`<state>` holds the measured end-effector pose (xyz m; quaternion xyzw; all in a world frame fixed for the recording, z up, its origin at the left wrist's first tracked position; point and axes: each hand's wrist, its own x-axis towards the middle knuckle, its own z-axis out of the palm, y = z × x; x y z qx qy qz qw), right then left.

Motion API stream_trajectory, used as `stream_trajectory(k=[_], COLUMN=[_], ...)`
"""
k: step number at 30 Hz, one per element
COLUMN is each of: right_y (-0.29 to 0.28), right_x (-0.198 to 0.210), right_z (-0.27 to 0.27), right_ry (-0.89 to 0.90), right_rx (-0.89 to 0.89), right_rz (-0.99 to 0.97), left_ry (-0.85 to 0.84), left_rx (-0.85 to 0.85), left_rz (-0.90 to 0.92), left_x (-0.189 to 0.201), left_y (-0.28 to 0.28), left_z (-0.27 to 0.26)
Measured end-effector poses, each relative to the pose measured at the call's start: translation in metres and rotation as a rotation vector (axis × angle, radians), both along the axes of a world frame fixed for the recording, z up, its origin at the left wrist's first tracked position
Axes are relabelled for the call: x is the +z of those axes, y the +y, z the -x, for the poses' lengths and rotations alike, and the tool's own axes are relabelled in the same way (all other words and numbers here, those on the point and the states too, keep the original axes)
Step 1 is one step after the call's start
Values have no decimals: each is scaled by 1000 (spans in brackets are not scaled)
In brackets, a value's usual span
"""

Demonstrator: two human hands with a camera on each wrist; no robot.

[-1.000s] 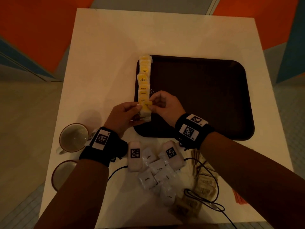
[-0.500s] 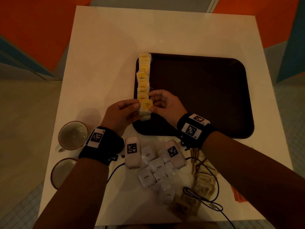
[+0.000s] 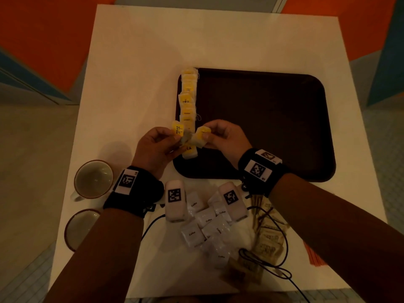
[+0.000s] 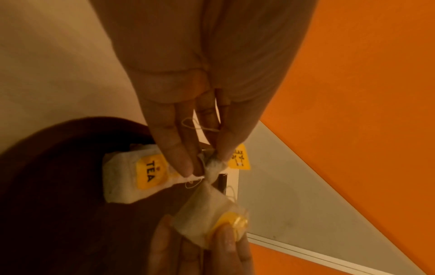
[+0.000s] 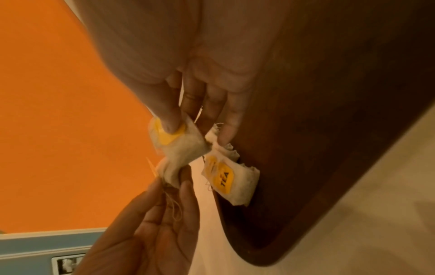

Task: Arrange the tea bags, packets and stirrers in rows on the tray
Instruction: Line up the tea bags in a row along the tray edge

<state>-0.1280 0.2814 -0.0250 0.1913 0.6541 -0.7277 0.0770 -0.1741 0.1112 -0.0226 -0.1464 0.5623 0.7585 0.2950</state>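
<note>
Pinching 1 tea bag [image 3: 199, 139] between both hands above the tray's [image 3: 273, 127] near-left corner. Left hand [image 3: 156, 147] nips its twisted end, yellow tag [image 3: 177, 129] sticking up; right hand [image 3: 225, 136] clamps the other end, thumb on the label. Row of tea bags [image 3: 188, 101] lies along the tray's left edge. Coffee packets [image 3: 207, 228] heaped on the table [image 3: 142, 62], near side.
</note>
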Motion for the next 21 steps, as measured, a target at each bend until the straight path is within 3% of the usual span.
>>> stream_trajectory(k=[5,11,14,18,21], right_y=[4,-6,-7,-10,-14], right_x=[8,19,17,13,5], right_z=[2,0,-2,-5,-7], right_ry=[47,153,197,44,-85], right_rx=[28,192,243,308,338], right_rz=[-63,-218,-338,-229,-375], left_ry=[-7,434,566,594,504], left_rx=[-14,-182,-337,-485,-475], left_rz=[48,382,467,499,546], left_x=[2,8,11,11,2], left_y=[1,1,-3,-6,-9], left_z=[1,3,4,-3,-8])
